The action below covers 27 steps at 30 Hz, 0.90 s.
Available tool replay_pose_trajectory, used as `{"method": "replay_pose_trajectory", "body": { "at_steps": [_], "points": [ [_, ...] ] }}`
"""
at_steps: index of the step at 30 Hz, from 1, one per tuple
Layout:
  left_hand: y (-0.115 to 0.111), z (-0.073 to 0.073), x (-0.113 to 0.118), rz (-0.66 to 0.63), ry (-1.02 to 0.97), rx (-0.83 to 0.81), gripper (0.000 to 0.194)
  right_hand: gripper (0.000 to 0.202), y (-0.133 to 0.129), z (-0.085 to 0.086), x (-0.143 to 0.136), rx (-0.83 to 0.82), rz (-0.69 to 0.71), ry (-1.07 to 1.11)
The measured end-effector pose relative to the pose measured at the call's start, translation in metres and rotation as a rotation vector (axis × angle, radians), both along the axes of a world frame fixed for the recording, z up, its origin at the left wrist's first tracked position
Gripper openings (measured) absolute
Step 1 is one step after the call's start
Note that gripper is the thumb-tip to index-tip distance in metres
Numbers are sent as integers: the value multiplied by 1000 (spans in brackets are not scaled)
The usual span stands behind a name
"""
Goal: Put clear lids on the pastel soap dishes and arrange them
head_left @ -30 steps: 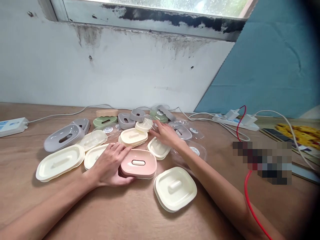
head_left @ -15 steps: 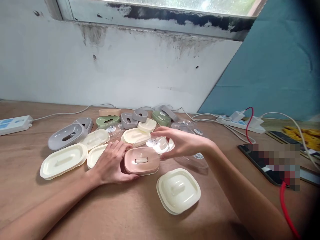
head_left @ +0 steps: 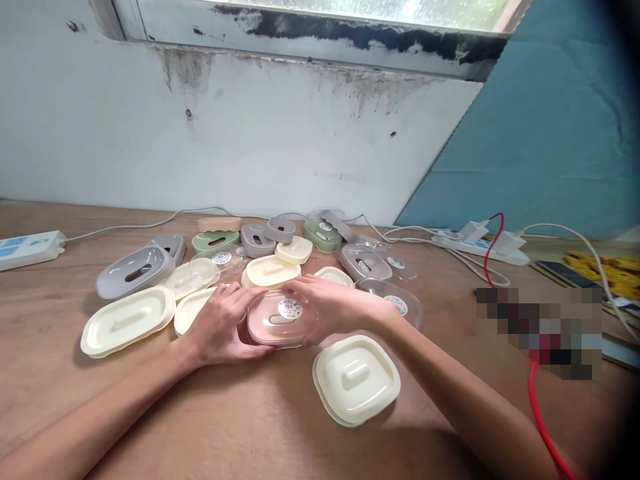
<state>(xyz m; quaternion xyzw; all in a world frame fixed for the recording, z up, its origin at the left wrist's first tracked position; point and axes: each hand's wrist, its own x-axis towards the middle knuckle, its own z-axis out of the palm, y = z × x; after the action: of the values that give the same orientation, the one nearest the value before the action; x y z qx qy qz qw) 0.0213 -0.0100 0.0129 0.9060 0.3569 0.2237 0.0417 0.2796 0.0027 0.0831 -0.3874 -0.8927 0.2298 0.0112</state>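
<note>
A pink soap dish (head_left: pixel 260 327) rests on the table in front of me, with a cream insert showing through its slot. My left hand (head_left: pixel 223 327) wraps round its left side, the thumb along the near edge. A clear plastic lid (head_left: pixel 305 303) with a round printed sticker lies over the top of the dish. My right hand (head_left: pixel 335 307) grips this lid from the right, its fingers over the far edge. Whether the lid is fully seated I cannot tell. Close by on the near right sits a squarish cream dish (head_left: pixel 357 380) with a raised bar.
Several cream trays (head_left: pixel 127 321) and a grey dish (head_left: pixel 135 272) lie on the left. Green dishes (head_left: pixel 216 240) and another grey dish (head_left: pixel 365 262) stand further back. Loose clear lids (head_left: pixel 390 300) lie right of my hand. A power strip (head_left: pixel 480 245), cables and phones occupy the right.
My right hand has brought the clear lid left and down onto the pink soap dish. The grey dish and cream piece behind that hand now show. My left hand has stayed put.
</note>
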Motion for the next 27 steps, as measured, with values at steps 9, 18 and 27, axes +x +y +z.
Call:
{"method": "replay_pose_trajectory", "body": {
  "at_steps": [9,18,27],
  "points": [
    [6,3,-8,-33,-11,-29,88,80,-3,-5,-1,25,-39,31],
    [15,3,-12,42,-73,-69,76,94,26,12,59,-41,-193,141],
    [20,0,-12,104,-34,-33,75,93,50,-13,83,-13,-190,26]
  ]
}}
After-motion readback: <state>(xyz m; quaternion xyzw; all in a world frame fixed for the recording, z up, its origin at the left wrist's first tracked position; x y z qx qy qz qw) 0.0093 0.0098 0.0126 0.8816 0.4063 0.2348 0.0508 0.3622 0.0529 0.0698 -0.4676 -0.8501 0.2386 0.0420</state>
